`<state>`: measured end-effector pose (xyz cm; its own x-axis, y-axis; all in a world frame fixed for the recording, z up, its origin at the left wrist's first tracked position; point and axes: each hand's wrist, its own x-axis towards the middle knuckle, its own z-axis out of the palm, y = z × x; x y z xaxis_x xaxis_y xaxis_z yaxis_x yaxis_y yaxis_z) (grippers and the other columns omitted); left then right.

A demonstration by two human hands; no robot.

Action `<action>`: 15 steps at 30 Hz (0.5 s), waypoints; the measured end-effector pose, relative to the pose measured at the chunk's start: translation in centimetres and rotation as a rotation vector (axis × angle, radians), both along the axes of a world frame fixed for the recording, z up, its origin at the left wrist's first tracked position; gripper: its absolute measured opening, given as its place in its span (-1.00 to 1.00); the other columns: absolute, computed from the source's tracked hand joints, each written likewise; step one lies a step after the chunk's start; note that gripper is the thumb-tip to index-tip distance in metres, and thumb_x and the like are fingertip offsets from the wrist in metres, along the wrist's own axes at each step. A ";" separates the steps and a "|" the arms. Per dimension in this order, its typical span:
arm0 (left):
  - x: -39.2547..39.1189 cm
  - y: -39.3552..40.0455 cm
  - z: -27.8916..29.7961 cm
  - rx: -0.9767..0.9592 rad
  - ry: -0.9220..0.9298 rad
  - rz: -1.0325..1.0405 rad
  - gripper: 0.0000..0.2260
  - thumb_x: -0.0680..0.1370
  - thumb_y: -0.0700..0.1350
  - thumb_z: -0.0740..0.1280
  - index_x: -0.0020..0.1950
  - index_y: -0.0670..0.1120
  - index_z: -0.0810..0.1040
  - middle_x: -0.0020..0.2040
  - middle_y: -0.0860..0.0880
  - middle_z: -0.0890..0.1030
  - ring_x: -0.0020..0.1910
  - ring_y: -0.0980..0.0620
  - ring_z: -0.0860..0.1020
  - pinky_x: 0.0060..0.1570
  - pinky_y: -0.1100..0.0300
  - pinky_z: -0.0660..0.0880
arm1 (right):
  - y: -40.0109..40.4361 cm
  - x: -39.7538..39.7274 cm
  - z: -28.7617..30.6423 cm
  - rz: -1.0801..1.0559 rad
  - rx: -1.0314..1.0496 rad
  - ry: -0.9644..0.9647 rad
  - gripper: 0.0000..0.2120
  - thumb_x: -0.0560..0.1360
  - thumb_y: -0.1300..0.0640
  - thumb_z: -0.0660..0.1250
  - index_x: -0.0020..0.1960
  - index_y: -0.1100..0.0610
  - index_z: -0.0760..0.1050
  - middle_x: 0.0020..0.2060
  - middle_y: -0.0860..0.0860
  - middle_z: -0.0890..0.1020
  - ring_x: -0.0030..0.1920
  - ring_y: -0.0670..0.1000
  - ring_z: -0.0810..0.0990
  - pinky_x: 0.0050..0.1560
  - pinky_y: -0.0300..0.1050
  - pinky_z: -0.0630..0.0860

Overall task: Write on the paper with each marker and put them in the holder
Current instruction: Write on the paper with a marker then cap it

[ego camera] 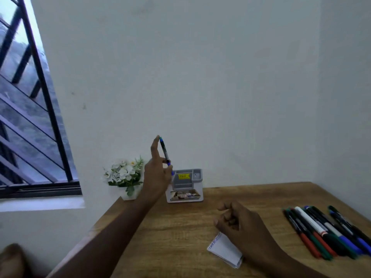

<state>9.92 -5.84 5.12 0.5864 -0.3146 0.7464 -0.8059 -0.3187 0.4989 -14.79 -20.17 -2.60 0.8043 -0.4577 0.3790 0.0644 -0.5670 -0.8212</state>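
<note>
left grip: left hand pinches a blue marker near its lower end, forefinger laid along the barrel; marker near upright, top tilted toward 11 o'clock.
reason for hold: lower tip sits just over the holder rim, judged a lined-up drop into a slot.
holder: grey and white, at 12 o'clock on the table, against the wall.
right grip: right hand loosely curled, nothing held, over the paper; judged idle or steadying it.
paper: folded, at 5 o'clock from the holder.
remaining markers: row at 3 o'clock, not yet used.
plant: at 9 o'clock of holder.
</note>
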 end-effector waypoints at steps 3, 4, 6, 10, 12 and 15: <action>2.8 -0.8 1.7 0.067 -0.037 0.054 0.00 0.51 -0.31 0.51 0.70 0.15 -0.07 -0.12 -0.08 0.71 -0.32 0.12 0.63 -0.23 0.18 0.59 | -0.7 0.2 -0.2 -0.003 0.016 0.001 -0.79 0.51 0.02 0.55 0.09 -0.10 0.58 -0.21 -0.07 0.73 -0.16 -0.18 0.70 -0.12 -0.31 0.60; 3.4 -1.2 1.8 0.080 -0.037 0.061 0.01 0.49 -0.31 0.52 0.69 0.15 -0.06 -0.14 -0.08 0.71 -0.34 0.17 0.60 -0.27 0.26 0.54 | -0.8 0.3 -0.3 -0.001 0.012 0.000 -0.80 0.51 0.03 0.55 0.07 -0.09 0.59 -0.22 -0.05 0.73 -0.17 -0.18 0.69 -0.13 -0.32 0.59; 4.0 -1.8 1.6 0.114 -0.027 0.057 0.00 0.48 -0.33 0.51 0.69 0.15 -0.03 -0.20 -0.06 0.68 -0.35 0.23 0.56 -0.34 0.37 0.44 | -1.0 0.5 -0.4 0.011 0.009 -0.010 -0.82 0.50 0.05 0.56 0.04 -0.08 0.60 -0.25 -0.08 0.72 -0.22 -0.20 0.68 -0.15 -0.38 0.55; 5.6 -2.4 -0.7 0.177 0.025 0.027 -0.07 0.46 -0.32 0.48 0.65 0.17 0.05 -0.33 -0.07 0.64 -0.43 0.01 0.60 -0.44 0.15 0.53 | -1.2 0.6 -0.8 0.024 0.010 -0.007 -0.87 0.51 0.08 0.55 -0.01 -0.07 0.62 -0.26 -0.13 0.72 -0.24 -0.22 0.66 -0.14 -0.40 0.53; 7.0 -2.1 -2.1 0.232 0.027 0.045 -0.22 0.46 -0.24 0.49 0.57 0.12 0.21 -0.31 -0.04 0.65 -0.36 -0.04 0.65 -0.39 0.07 0.60 | -1.3 0.7 -0.9 0.018 0.006 -0.001 -0.88 0.51 0.08 0.55 -0.03 -0.06 0.63 -0.23 -0.13 0.73 -0.23 -0.20 0.68 -0.14 -0.38 0.55; 7.9 -1.7 -2.6 0.264 0.115 0.116 -0.45 0.50 -0.17 0.48 0.47 0.03 0.42 -0.16 -0.01 0.68 -0.19 -0.03 0.68 -0.19 -0.05 0.68 | -1.3 0.8 -0.9 0.019 0.006 0.003 -0.89 0.51 0.09 0.54 -0.02 -0.05 0.64 -0.18 -0.06 0.76 -0.19 -0.14 0.73 -0.09 -0.26 0.64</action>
<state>17.78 -7.56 2.48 0.7055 -0.4148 0.5746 -0.6998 -0.5356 0.4726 -14.02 -21.49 -3.51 0.8139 -0.4447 0.3739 0.0725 -0.5607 -0.8248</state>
